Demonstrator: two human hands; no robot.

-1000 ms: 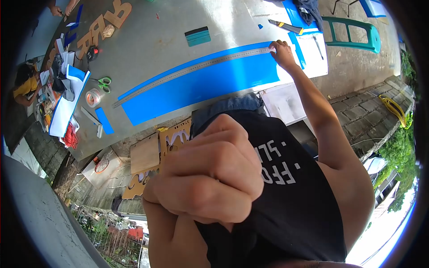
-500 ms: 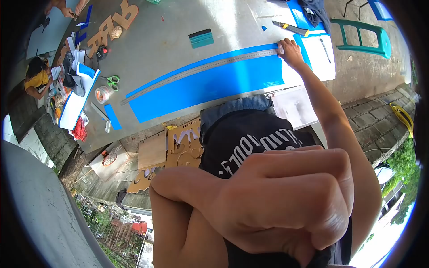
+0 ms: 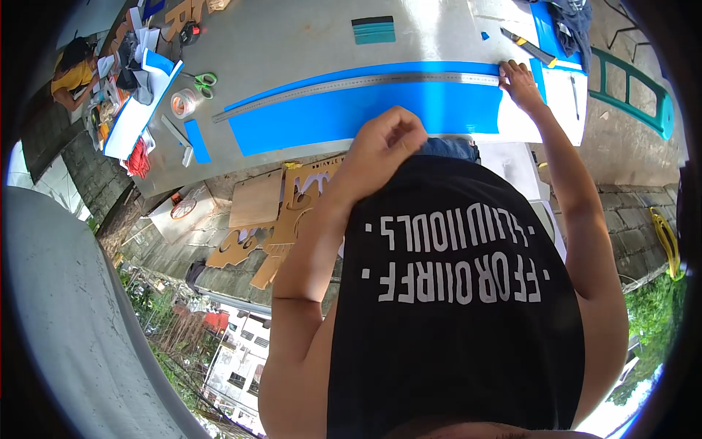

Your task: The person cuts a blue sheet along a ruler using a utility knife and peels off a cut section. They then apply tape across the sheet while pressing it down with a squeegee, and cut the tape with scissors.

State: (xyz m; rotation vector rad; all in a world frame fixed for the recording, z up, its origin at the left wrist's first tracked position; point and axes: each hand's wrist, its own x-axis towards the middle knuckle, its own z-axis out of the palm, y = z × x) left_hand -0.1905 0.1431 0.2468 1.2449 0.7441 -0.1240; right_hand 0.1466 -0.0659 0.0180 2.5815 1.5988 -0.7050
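The steel ruler (image 3: pixel 351 83) was found lying along the blue sheet (image 3: pixel 314 121) on the table (image 3: pixel 292 36); its far-right end was touched by the bent fingers of the right hand (image 3: pixel 521 86), though any pinch could not be confirmed; the cutter (image 3: pixel 529 48) was noted nearby. The left hand (image 3: pixel 387 146) was seen raised before the sheet's near edge, fingers curled inward; whether anything was pinched could not be told.
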